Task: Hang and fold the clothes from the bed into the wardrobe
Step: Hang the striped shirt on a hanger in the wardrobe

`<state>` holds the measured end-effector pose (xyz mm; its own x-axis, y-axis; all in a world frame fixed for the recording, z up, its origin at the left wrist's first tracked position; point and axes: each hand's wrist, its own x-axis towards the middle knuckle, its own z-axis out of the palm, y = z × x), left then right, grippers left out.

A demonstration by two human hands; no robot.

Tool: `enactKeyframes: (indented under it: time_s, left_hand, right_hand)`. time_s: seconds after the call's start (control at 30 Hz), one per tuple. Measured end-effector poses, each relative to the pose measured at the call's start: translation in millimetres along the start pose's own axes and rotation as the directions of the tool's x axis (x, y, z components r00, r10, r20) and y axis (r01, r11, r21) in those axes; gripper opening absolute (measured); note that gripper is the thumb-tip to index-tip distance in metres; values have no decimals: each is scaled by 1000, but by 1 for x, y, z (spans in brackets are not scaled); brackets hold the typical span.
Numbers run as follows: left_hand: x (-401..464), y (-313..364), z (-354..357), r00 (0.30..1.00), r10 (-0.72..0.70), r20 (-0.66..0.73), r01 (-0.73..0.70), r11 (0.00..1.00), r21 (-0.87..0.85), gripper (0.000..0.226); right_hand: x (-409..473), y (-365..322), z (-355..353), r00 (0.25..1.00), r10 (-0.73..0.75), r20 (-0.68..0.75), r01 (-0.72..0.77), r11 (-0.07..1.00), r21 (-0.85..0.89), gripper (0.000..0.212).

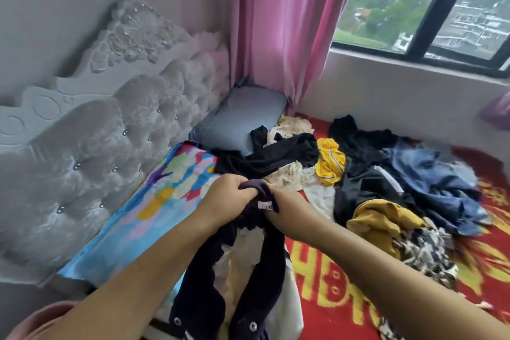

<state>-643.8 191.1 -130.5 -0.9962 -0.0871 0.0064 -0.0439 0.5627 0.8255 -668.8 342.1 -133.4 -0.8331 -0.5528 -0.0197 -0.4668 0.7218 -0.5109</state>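
Head view showed a dark purple garment [248, 270] held up at its collar, near the bed's near-left edge, hanging lengthwise toward the camera with its snaps lowest. The left hand [229, 196] and right hand [287, 207] each pinched the neckline. Sorting seemed in hand; next it likely needed a hanger. The pile [372, 174] lay far right.

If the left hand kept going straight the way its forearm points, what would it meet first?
Probably the black garment lying just beyond the left hand, which grips the dark purple garment; the grey pillow lies further on. Depth is hard to judge.
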Motion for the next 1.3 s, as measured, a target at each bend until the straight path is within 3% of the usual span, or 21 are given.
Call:
enactKeyframes:
  time_s: [0.1,0.2,0.33,0.43,0.57,0.7,0.8,0.9,1.0,1.13,1.23,1.3]
  left_hand:
    - [-22,33,8,998,59,4,-59,998,33,21]
    - [-52,66,11,988,142,-61,-141,990,14,26]
    - [-109,92,33,900,271,-341,-142,922,360,17]
    - [-144,106,56,821,318,-474,-47,865,499,34]
    - [-186,128,64,778,130,-615,-27,984,174,31]
    - [-241,147,66,734,-113,-670,-15,983,-182,13]
    - [-295,164,59,697,-185,-693,-49,952,-304,16]
    - [-359,169,49,726,-147,-672,-29,969,-244,17]
    - [-435,156,33,732,-163,-661,96,986,-137,20]
    - [-574,131,5,804,-293,-518,241,956,-167,11]
    - [-682,109,-18,799,-407,-442,440,897,-31,22]
    - [-737,92,-37,752,-454,-477,553,829,82,21]
  right_hand:
    - [-27,10,-30,993,84,-86,-81,996,38,24]
    - [-62,8,-71,974,57,-218,-15,982,189,18]
    - [-124,-2,-131,927,-74,-367,188,940,286,16]
    - [-169,3,-159,929,-123,-349,230,931,284,18]
    - [-212,11,-165,938,-219,-269,255,961,106,10]
    - [-234,11,-150,900,-325,-290,315,946,-82,10]
    - [-243,9,-131,953,-300,-40,273,909,-315,10]
    - [-260,-10,-115,949,-315,26,304,888,-345,13]
    - [-291,-61,-94,931,-364,24,364,922,-134,14]
    - [-346,-166,-53,892,-444,82,424,886,187,21]
    - [-397,-248,-20,794,-582,174,542,808,231,17]
    - [-429,-296,-1,710,-666,226,633,745,209,15]
